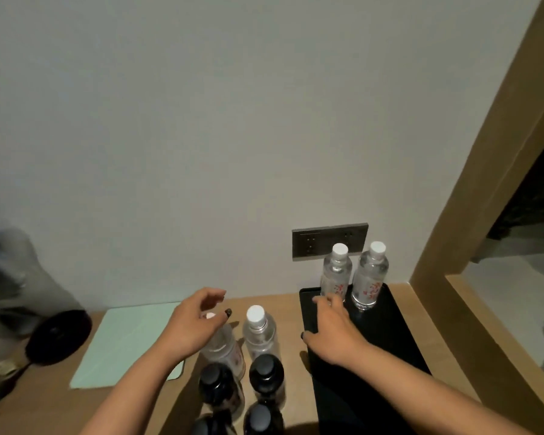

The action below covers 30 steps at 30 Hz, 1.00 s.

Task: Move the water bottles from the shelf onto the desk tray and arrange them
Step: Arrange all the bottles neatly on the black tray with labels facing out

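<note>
**A:** so where are the bottles right now?

**B:** two clear white-capped ones stand upright at the far end of the black tray (399, 334), side by side by the wall: left tray bottle (335, 271) and right tray bottle (370, 277). Two more sit on the wooden counter (283, 309) left of the tray: one partly covered bottle (225, 353) and one in the open (259, 334). Dark-capped bottles (266, 376) stand nearer the camera.

**A:** and the hands?

**B:** left hand (195, 324) hovers over the covered bottle's cap, fingers loosely curled, gripping nothing. Right hand (330, 331) lies spread on the tray; its fingertips reach the left tray bottle's base, can't tell if touching.
</note>
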Motion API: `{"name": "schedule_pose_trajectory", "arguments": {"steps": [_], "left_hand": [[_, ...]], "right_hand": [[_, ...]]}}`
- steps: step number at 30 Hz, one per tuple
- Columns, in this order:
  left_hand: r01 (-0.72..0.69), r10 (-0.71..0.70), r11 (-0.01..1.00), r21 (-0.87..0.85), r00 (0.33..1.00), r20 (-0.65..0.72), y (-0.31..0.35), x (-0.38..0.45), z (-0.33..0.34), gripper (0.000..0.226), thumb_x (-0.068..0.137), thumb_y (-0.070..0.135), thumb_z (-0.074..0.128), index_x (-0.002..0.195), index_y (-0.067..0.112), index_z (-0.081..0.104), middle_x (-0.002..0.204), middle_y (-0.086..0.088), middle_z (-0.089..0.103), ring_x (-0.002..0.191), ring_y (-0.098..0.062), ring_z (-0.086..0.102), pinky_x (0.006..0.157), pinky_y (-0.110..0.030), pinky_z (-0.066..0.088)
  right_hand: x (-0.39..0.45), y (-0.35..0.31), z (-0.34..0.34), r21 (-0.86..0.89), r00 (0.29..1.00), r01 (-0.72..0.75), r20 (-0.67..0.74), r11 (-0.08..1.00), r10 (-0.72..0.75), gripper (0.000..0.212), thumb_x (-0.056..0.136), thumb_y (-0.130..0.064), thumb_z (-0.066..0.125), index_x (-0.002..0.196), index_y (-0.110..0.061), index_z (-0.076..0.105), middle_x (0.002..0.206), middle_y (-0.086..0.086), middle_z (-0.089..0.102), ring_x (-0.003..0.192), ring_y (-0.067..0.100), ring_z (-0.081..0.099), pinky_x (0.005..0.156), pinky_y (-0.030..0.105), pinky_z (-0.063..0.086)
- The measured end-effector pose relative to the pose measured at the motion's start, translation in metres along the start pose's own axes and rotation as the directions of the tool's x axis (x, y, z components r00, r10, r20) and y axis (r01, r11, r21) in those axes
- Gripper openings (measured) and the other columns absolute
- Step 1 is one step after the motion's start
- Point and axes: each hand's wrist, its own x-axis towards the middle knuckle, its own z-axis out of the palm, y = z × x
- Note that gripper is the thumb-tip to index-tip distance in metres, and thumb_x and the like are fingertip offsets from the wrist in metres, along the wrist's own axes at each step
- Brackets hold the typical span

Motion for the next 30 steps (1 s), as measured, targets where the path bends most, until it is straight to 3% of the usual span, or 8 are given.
{"name": "schedule_pose_trajectory", "arguments": {"steps": [4,7,10,14,19,25,30], "left_hand": [[0.031,-0.031,1.0,0.002,0.999,-0.003,-0.027,-0.01,0.007,0.038,0.082,0.018,0.069,0.119,0.024,0.059,0.115,0.007,0.062,0.107,-0.012,0.057,0.092,-0.024,0.042],[0.052,-0.057,0.994,-0.091,0.997,-0.055,-0.039,-0.014,0.015,0.045,0.08,0.021,0.072,0.121,0.027,0.054,0.116,0.009,0.058,0.108,-0.012,0.054,0.091,-0.026,0.042],[0.104,-0.145,0.967,-0.232,0.976,-0.165,-0.046,-0.015,0.017,0.034,0.08,0.023,0.073,0.108,0.026,0.054,0.109,0.005,0.059,0.104,-0.015,0.053,0.086,-0.029,0.042],[0.122,-0.228,0.933,-0.337,0.927,-0.297,-0.051,-0.012,0.003,0.026,0.084,0.021,0.068,0.107,0.018,0.058,0.111,-0.005,0.061,0.107,-0.023,0.055,0.082,-0.033,0.045],[-0.094,-0.046,0.925,-0.369,0.934,-0.354,-0.02,-0.006,-0.04,0.022,0.087,0.014,0.064,0.107,0.02,0.06,0.105,0.0,0.063,0.105,-0.02,0.058,0.078,-0.027,0.044],[-0.338,0.159,0.778,-0.53,0.921,-0.355,0.052,-0.005,-0.086,0.013,0.093,0.022,0.053,0.104,0.027,0.058,0.107,0.007,0.069,0.099,-0.001,0.062,0.083,-0.023,0.047],[-0.364,0.248,0.688,-0.628,0.931,-0.267,0.094,-0.01,-0.081,0.023,0.09,0.033,0.049,0.109,0.021,0.057,0.102,0.004,0.074,0.097,-0.008,0.068,0.081,-0.025,0.051]], "right_hand": [[-0.008,-0.031,0.01,-0.019,0.996,0.076,0.058,0.997,-0.074,0.073,0.084,-0.029,0.063,0.144,-0.012,0.025,0.148,0.006,0.015,0.134,0.026,0.032,0.111,0.032,0.032],[-0.014,-0.046,0.018,-0.012,0.992,0.099,0.083,0.995,-0.097,0.07,0.083,-0.026,0.062,0.143,-0.013,0.027,0.143,0.005,0.02,0.125,0.024,0.041,0.108,0.034,0.036],[-0.019,-0.058,0.021,0.02,0.989,0.129,0.077,0.991,-0.13,0.066,0.083,-0.022,0.06,0.141,-0.014,0.029,0.144,0.002,0.018,0.129,0.023,0.038,0.11,0.033,0.034],[-0.023,-0.068,0.02,0.03,0.982,0.187,0.025,0.982,-0.188,0.061,0.084,-0.023,0.059,0.139,-0.016,0.031,0.146,0.003,0.017,0.139,0.021,0.026,0.114,0.027,0.023],[-0.027,-0.084,0.012,0.096,0.955,0.291,-0.08,0.952,-0.285,0.06,0.089,-0.026,0.058,0.141,-0.021,0.028,0.148,-0.006,0.02,0.138,0.011,0.025,0.109,0.02,0.021],[-0.029,-0.113,0.0,0.173,0.898,0.427,-0.195,0.888,-0.394,0.066,0.086,-0.034,0.062,0.141,-0.028,0.026,0.145,-0.011,0.024,0.133,0.004,0.03,0.11,0.024,0.032],[-0.036,-0.121,-0.031,0.258,0.874,0.48,-0.217,0.838,-0.434,0.067,0.079,-0.031,0.071,0.134,-0.032,0.033,0.131,-0.017,0.041,0.117,-0.005,0.041,0.084,0.009,0.041]]}}
